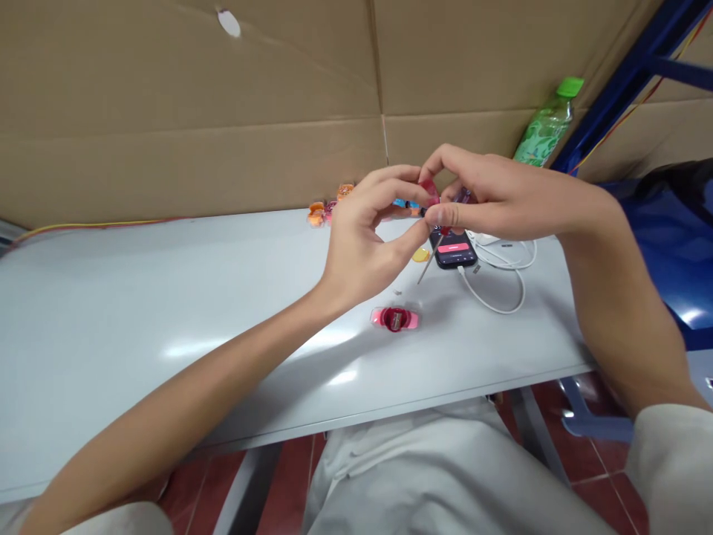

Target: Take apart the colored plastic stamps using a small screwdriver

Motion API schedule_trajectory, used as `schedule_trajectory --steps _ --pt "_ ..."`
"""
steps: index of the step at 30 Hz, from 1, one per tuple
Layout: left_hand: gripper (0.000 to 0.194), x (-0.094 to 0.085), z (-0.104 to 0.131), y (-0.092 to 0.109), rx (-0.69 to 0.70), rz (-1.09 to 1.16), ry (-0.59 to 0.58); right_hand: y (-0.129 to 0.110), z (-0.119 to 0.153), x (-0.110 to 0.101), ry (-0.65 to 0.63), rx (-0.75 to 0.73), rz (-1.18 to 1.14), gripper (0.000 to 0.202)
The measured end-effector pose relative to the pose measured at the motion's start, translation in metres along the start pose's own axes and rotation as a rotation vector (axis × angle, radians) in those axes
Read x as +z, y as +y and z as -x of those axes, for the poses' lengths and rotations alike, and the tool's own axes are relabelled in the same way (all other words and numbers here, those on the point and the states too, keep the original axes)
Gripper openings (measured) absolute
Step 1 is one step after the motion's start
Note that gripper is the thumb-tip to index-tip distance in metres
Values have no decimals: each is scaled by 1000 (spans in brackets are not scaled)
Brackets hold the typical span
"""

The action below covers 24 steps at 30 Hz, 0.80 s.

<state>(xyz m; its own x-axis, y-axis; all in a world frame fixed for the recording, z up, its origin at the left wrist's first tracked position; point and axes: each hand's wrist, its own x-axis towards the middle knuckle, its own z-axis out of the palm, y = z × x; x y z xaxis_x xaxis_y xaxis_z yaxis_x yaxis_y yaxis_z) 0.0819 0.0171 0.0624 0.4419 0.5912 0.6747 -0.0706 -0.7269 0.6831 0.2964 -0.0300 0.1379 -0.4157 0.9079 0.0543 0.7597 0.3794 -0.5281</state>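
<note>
Both hands meet above the far right part of the table, fingertips close together. My left hand pinches a small translucent red plastic piece between curved fingers. From the other side, the bent index finger and thumb of my right hand close on the same piece; its lower part is hidden by the fingers. A thin metal shaft slants down below my right hand; I cannot tell whether that hand holds it. Nearer to me on the table lies a pink and dark red pencil sharpener with a metal blade part showing.
Behind the hands are a lit phone with a white cable and a yellow disc. Small orange and pink pieces stand by the cardboard wall. A green-capped bottle leans near a blue frame.
</note>
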Motion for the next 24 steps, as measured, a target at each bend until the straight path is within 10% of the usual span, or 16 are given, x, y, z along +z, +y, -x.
schedule_trajectory --steps 11,15,24 --pt "7 -5 -9 -11 -415 313 -166 4 -4 8 55 70 237 35" --pt "10 -8 -8 -34 -319 116 -171 10 0 8 52 129 333 44" --pt "24 -8 6 -81 -7 -439 -564 8 6 -2 -42 135 377 44"
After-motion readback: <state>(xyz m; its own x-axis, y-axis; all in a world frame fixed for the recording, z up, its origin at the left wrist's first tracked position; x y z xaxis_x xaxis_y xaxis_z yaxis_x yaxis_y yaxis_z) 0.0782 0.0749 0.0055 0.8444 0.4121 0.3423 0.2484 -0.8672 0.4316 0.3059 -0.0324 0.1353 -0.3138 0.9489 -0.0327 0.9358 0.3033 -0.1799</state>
